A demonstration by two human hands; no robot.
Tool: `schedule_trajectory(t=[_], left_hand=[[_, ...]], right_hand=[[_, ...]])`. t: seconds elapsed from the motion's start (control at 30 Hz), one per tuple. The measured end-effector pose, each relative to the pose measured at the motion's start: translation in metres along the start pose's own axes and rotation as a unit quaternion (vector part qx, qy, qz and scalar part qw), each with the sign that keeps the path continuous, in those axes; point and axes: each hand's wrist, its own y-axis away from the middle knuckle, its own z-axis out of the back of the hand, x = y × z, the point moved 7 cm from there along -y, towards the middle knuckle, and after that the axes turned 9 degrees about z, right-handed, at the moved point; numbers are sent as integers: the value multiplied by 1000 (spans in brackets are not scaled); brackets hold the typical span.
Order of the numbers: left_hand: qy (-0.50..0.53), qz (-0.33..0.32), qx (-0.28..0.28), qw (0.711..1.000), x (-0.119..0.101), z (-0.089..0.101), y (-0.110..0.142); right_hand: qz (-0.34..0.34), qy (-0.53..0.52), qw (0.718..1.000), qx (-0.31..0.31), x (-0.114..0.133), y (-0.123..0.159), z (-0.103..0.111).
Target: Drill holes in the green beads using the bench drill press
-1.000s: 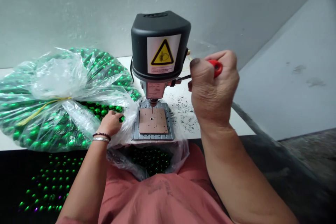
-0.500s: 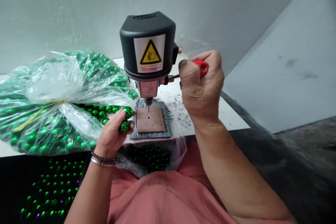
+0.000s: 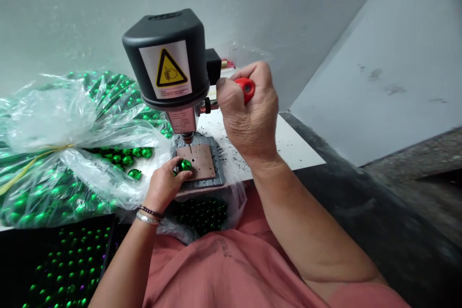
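Between the thumb and fingers of my left hand [image 3: 166,180] is a shiny green ball [image 3: 185,165], over the left part of a brown square plate [image 3: 204,161]. A second green ball is partly hidden behind those fingers. The plate has a small hole and lies on the grey base [image 3: 217,173] of a small drill press [image 3: 166,62]. Its thin drill bit [image 3: 190,148] points down above the plate, close to the ball. My right hand [image 3: 249,115] is wrapped round the red-knobbed lever handle [image 3: 247,89] at the press's right side.
A large clear plastic bag [image 3: 46,120] of green balls, tied with yellow string, lies at the left. Loose green balls [image 3: 134,173] spill beside it. Dark shavings dot the white table [image 3: 288,147]. Another bag of balls [image 3: 202,214] is below the table edge; a black tray [image 3: 65,264] holds rows.
My left hand has brought a green ball rightward onto the plate, nearer the drill bit. My right hand stays on the lever. The view has shifted, so the press appears further left.
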Motion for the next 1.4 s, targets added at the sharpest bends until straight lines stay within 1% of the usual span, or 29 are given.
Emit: schedule_trajectory(t=[0.17, 0.27, 0.33, 0.43, 0.5, 0.6, 0.77, 0.93, 1.0, 1.07, 1.17, 1.2, 1.3, 1.4], left_hand=[[75, -4, 30, 997, -3, 0, -10], [54, -11, 50, 997, -10, -2, -15], [37, -3, 65, 997, -12, -4, -18], [24, 12, 74, 997, -13, -5, -20], [11, 17, 72, 997, -13, -5, -21], [-10, 15, 66, 998, -14, -7, -21], [-75, -1, 39, 996, -21, -11, -21], [-108, -14, 42, 993, -25, -15, -24], [-111, -17, 41, 993, -25, -15, -26], [-111, -24, 39, 993, -25, -15, -26], [-104, -38, 37, 993, -26, -16, -25], [-104, -36, 36, 993, -26, -15, -25], [-111, -34, 39, 992, -26, -16, -24], [-122, -39, 39, 991, -26, -16, -23]], right_hand=[[-3, 32, 999, 30, 0, -21, -6], [-32, 59, 996, 55, -4, -37, -11], [-49, 76, 993, 71, -9, -47, -16], [-52, 86, 991, 92, -14, -57, -22], [-56, 73, 991, 97, -18, -60, -24], [-61, 47, 993, 89, -19, -60, -23], [-68, 47, 993, 87, -18, -58, -21], [-75, 43, 993, 85, -16, -58, -21], [-68, 39, 994, 81, -14, -54, -18], [-41, 33, 996, 72, -9, -45, -13], [24, 17, 998, 64, 2, -23, -3], [27, 18, 998, 62, 2, -14, -1], [35, 62, 997, 26, 2, 11, 10], [61, 95, 994, -7, 4, 29, 14]])
